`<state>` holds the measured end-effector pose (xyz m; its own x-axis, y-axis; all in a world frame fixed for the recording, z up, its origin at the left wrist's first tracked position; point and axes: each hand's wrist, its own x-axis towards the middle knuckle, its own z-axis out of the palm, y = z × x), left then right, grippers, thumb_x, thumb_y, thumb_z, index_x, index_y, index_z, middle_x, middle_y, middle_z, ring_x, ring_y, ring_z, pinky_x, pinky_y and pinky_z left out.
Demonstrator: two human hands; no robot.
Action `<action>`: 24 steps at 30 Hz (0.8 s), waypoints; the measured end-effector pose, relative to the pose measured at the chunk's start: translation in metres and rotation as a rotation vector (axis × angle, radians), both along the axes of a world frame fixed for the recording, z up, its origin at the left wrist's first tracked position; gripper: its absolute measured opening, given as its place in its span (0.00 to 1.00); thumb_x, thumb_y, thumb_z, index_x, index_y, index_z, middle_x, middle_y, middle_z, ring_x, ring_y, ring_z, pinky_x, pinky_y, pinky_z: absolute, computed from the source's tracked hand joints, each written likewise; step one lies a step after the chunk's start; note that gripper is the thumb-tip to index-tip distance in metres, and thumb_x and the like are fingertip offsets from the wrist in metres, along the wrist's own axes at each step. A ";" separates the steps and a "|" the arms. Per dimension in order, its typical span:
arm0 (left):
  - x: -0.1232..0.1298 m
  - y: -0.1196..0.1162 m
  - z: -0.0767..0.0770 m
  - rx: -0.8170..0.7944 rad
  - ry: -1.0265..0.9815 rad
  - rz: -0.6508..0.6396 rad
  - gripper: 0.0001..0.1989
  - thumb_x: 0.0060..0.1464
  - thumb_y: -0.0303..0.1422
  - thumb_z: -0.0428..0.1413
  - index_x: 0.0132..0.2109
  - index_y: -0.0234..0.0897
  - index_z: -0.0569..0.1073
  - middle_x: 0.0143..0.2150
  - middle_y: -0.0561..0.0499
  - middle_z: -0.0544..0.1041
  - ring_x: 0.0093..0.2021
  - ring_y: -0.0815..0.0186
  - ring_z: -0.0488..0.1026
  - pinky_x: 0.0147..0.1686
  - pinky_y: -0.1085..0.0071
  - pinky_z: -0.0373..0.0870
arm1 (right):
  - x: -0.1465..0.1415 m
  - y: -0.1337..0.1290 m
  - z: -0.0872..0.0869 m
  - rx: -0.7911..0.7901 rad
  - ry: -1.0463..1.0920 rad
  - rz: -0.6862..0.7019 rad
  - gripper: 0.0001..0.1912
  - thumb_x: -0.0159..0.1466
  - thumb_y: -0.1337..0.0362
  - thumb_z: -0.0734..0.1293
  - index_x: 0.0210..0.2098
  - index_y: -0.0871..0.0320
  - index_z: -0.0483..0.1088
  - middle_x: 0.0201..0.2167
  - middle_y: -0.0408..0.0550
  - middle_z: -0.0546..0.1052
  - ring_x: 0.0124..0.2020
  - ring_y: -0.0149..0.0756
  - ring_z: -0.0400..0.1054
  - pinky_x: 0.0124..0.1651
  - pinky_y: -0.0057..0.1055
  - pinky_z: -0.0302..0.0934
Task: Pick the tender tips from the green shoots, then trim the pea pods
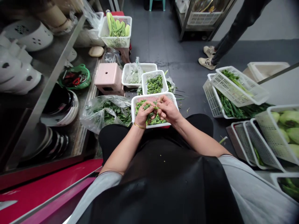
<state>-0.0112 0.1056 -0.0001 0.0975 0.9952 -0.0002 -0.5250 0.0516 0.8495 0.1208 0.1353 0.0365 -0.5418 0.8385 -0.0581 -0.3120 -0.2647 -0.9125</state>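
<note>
Over a white basket (174,97) of cut green stems, my two hands meet, fingertips close together. My left hand (145,112) is closed round a few leafy green stems (148,118), which hang down from the palm. Fingers bent in a pinch, my right hand (168,109) grips the end of a green stem at the left fingertips. Just beyond stands a smaller white basket (144,81) with leafy greens (154,84) in it. Left of my knees lies a clear plastic bag (90,116) full of dark green leaves.
A pink stool (107,77) and a shelf (77,137) with bowls are on the left. A basket of long green vegetables (116,40) stands farther back. On the right are stacked baskets (238,88) and a crate of round green vegetables (275,137). A person's legs (233,31) are at the upper right.
</note>
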 end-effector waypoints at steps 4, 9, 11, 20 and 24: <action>-0.040 -0.021 0.040 0.371 0.503 -0.159 0.08 0.49 0.36 0.61 0.33 0.35 0.75 0.28 0.50 0.74 0.24 0.71 0.69 0.26 0.74 0.65 | 0.011 -0.036 0.009 -0.137 -0.012 0.270 0.18 0.58 0.55 0.68 0.34 0.54 0.53 0.13 0.26 0.62 0.08 0.17 0.42 0.11 0.15 0.50; -0.104 -0.043 0.053 0.420 0.947 -0.015 0.05 0.47 0.31 0.62 0.34 0.36 0.77 0.30 0.48 0.75 0.31 0.68 0.70 0.32 0.73 0.66 | 0.074 -0.060 -0.015 -0.008 -0.545 0.668 0.17 0.61 0.57 0.64 0.46 0.56 0.57 0.20 0.33 0.68 0.13 0.21 0.55 0.20 0.23 0.60; -0.114 -0.046 0.038 0.282 0.698 0.150 0.07 0.47 0.35 0.62 0.30 0.35 0.74 0.27 0.50 0.73 0.25 0.70 0.68 0.25 0.75 0.64 | 0.087 -0.054 -0.026 0.296 -0.840 0.660 0.24 0.60 0.60 0.66 0.54 0.55 0.59 0.33 0.44 0.74 0.24 0.27 0.67 0.30 0.26 0.63; -0.061 -0.018 -0.015 -0.286 0.522 -0.021 0.15 0.43 0.38 0.63 0.38 0.33 0.77 0.26 0.50 0.75 0.22 0.71 0.67 0.23 0.75 0.62 | 0.018 0.020 -0.074 1.096 -1.516 0.571 0.15 0.67 0.62 0.56 0.44 0.56 0.73 0.46 0.55 0.70 0.37 0.37 0.66 0.29 0.27 0.49; -0.042 0.011 -0.034 -0.150 1.071 -0.162 0.17 0.43 0.40 0.62 0.38 0.31 0.80 0.21 0.51 0.73 0.25 0.67 0.67 0.29 0.71 0.62 | 0.022 0.030 -0.057 1.201 -1.336 0.502 0.16 0.68 0.61 0.54 0.44 0.57 0.72 0.44 0.53 0.72 0.39 0.36 0.65 0.31 0.27 0.48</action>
